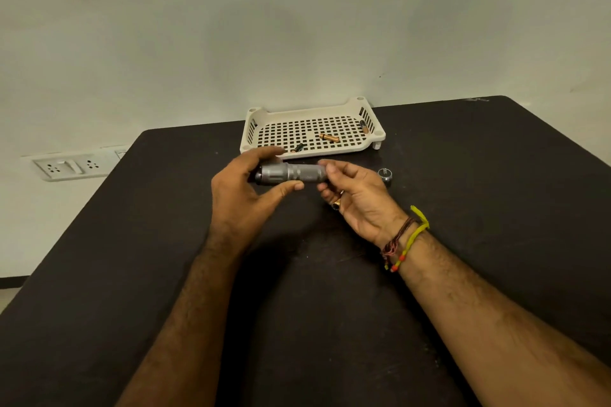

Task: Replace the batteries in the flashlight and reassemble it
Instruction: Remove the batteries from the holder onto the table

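Flashlight (291, 173) between both hands

Single head view: looks forward and down over black table (132, 274), near; wall (297, 26) behind.

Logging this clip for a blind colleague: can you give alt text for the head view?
Two bare hands, left hand and right hand, hold a silver flashlight level above a black table. Its end cap lies on the table to the right; behind, a white perforated tray holds three batteries.
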